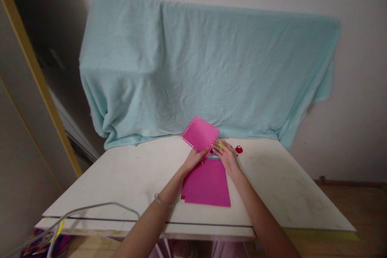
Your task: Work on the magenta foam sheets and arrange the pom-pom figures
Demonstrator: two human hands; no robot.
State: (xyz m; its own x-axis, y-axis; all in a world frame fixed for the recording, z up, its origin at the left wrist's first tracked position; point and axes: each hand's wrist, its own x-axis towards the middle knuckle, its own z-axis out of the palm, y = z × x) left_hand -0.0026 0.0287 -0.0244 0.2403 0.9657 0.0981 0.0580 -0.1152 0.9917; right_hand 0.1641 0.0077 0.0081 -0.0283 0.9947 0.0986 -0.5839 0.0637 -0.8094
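Note:
A pink square sheet [200,134] with small holes punched along its edges is raised above the table, one corner toward me. My left hand [195,159] pinches its lower corner. At the sheet's right corner, my right hand [226,154] has its fingers bent around a small yellow-green object [220,145], too small to name. Under my hands lie magenta sheets [207,185], with a bit of red showing at their lower left. Something with a blue edge, mostly hidden, is between my hands.
A small red piece [238,149] and tiny red bits lie right of my right hand on the white table [272,185]. A light blue cloth [211,68] hangs behind. A grey cable [111,203] curves over the front left edge.

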